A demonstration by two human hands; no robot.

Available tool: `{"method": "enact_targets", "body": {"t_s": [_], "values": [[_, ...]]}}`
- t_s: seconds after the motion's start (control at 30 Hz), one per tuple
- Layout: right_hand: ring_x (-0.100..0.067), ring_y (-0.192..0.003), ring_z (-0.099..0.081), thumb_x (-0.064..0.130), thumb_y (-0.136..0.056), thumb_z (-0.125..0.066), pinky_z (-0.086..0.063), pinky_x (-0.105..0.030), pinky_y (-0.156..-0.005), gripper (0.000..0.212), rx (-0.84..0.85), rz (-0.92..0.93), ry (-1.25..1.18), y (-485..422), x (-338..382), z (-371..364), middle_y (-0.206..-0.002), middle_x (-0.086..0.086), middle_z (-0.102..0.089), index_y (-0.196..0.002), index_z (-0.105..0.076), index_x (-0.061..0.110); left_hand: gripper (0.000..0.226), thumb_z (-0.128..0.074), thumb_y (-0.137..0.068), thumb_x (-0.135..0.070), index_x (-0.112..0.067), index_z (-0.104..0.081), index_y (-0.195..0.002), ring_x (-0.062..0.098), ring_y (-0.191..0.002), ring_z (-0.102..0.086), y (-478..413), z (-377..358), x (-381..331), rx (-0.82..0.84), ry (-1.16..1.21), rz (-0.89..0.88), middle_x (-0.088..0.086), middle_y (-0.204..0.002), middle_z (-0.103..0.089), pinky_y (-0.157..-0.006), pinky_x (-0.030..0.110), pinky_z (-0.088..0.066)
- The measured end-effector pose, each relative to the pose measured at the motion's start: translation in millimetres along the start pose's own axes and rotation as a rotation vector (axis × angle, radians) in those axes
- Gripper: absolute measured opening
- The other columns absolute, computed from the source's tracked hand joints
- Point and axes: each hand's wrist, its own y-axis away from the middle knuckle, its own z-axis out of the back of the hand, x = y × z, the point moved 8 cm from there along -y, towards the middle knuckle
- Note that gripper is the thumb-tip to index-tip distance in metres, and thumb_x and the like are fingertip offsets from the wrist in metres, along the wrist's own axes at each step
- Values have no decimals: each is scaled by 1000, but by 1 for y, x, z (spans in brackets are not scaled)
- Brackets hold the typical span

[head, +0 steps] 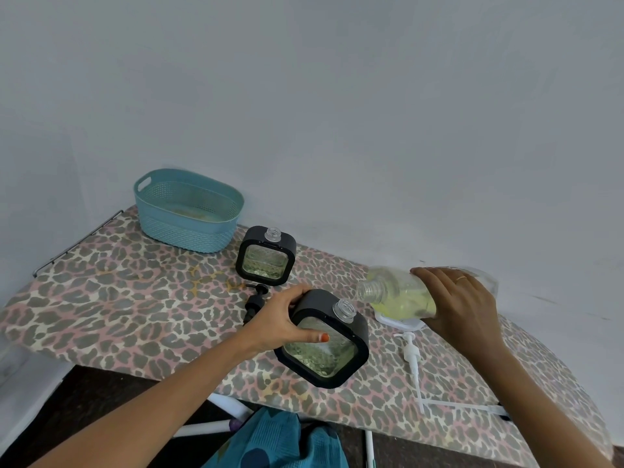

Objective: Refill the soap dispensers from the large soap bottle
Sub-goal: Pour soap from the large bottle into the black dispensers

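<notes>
We see the left hand (283,319) clasping the near soap dispenser (324,352) at its upper left corner, thumb laid across the clear front panel and fingers curled behind the black frame. This dispenser is tipped to one side, and its uncapped clear neck (343,310) points up and to the right. Greenish liquid shows through the panel. We cannot tell whether its lower corner rests on the ironing board (135,298) or hangs just above it.

To the right of the dispenser, the right hand (456,298) wraps around the large soap bottle (398,292), with a ring (460,278) on one finger. The bottle lies almost level, its open mouth (366,290) just beside the dispenser's neck and slightly above it. Yellow-green soap pools along the bottle's lower side.

Below the bottle, right of the dispenser, sits a small white piece (395,320) that we cannot identify. In front of it a white pump (412,352) lies flat on the leopard-print cover. Just left of the dispenser, partly behind the left hand, lies a black pump (255,302). Behind the dispenser stands a second soap dispenser (265,256), upright and uncapped. Farther back and to the left sits a teal basket (185,211), near the grey wall (337,96).
</notes>
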Motion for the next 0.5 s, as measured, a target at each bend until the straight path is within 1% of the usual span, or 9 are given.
{"method": "enact_targets", "body": {"t_s": [0.07, 0.17, 0.23, 0.27, 0.33, 0.37, 0.4, 0.43, 0.5], "values": [[-27, -70, -70, 22, -54, -87, -54, -31, -59, 60, -6, -1, -23, 2, 4, -1, -83, -7, -73, -102, -51, 12, 49, -80, -64, -5, -27, -55, -100, -3, -88, -63, 0, -1, 0, -2, -3, -4, -8, -97, -64, -78, 12, -48], [-27, -70, -70, 39, -62, -81, -54, -31, -58, 58, 9, -29, -54, 3, 5, -6, -84, -6, -73, -103, -50, 14, 49, -80, -64, -4, -27, -55, -100, -3, -88, -62, -2, -1, 1, -1, -7, -5, -8, -96, -63, -78, 13, -48], [-26, -69, -70, 50, -72, -62, -52, -28, -55, 49, -1, -61, -78, 2, 6, -6, -83, -6, -72, -103, -51, 14, 50, -81, -64, -5, -27, -55, -101, -2, -89, -63, -3, -2, 3, -1, -5, -4, -7, -97, -64, -79, 14, -49], [-25, -67, -69, 55, -77, -52, -51, -26, -53, 48, -11, -81, -98, 0, 6, -5, -82, -5, -72, -102, -51, 14, 50, -81, -64, -6, -27, -55, -102, -1, -90, -63, -4, -2, 5, -3, -3, 0, -7, -98, -64, -80, 15, -49], [-23, -62, -68, 63, -86, -35, -47, -22, -49, 54, -17, -129, -142, -4, 5, -4, -80, -4, -72, -102, -51, 15, 51, -81, -64, -8, -24, -55, -104, 3, -93, -63, -7, -1, 8, -4, 5, 14, -4, -101, -65, -82, 17, -50], [-23, -61, -68, 66, -86, -32, -46, -22, -47, 56, -15, -161, -165, -5, 3, -4, -79, -4, -71, -102, -50, 15, 51, -81, -64, -8, -21, -56, -107, 5, -95, -64, -9, -1, 9, -3, 7, 20, -2, -103, -65, -83, 18, -51], [-23, -60, -67, 67, -82, -37, -44, -21, -46, 56, -13, -203, -186, -6, 1, -5, -78, -4, -71, -102, -50, 15, 52, -81, -64, -9, -18, -55, -109, 7, -96, -64, -12, -1, 10, -2, 1, 23, 1, -104, -66, -85, 19, -51], [-23, -59, -67, 66, -76, -45, -42, -21, -44, 57, -12, -257, -205, -4, -2, -7, -78, -5, -71, -102, -49, 15, 53, -81, -65, -9, -16, -55, -110, 7, -96, -64, -15, -1, 10, -3, -9, 22, 2, -105, -66, -85, 19, -51], [-25, -63, -67, 62, -64, -65, -39, -20, -48, 66, 11, -418, -279, 3, -12, -17, -83, -6, -71, -105, -53, 12, 52, -81, -64, -8, -19, -55, -108, 3, -92, -63, -23, 1, 12, -16, -16, 24, -1, -102, -65, -81, 16, -50]]}}
